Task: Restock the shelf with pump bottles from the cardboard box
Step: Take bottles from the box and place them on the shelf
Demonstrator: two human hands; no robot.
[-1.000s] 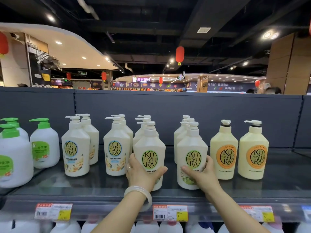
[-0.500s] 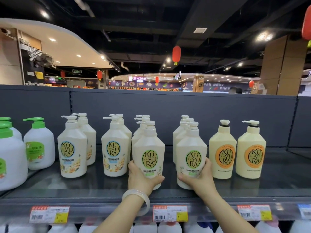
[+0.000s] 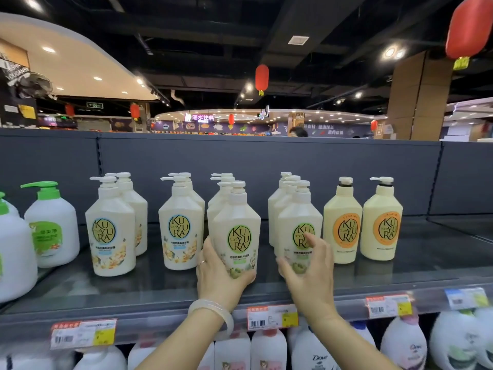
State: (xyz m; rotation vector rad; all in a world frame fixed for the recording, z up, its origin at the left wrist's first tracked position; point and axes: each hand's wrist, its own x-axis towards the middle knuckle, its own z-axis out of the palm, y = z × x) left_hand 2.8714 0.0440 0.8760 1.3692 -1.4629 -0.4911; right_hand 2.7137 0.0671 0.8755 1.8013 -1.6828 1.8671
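Two rows of white pump bottles with green KUYURA labels stand on the dark shelf (image 3: 400,276). My left hand (image 3: 218,273) grips the lower body of the front bottle of the left row (image 3: 236,231), fingers and thumb wrapped round its base. My right hand (image 3: 309,271) is in front of the front bottle of the right row (image 3: 296,225), fingers spread and relaxed; it looks slightly off the bottle, and contact is unclear. A pale bangle sits on my left wrist. No cardboard box is in view.
Blue-labelled KUYURA bottles (image 3: 112,231) stand to the left, green-pump bottles (image 3: 50,222) further left, two orange-labelled ones (image 3: 342,222) to the right. Bare shelf lies at the far right. Price tags (image 3: 272,317) line the shelf edge; more bottles (image 3: 314,351) fill the shelf below.
My right hand has loosened from the right front bottle, fingers now spread. The left hand still holds its bottle low down. The view has shifted a little.
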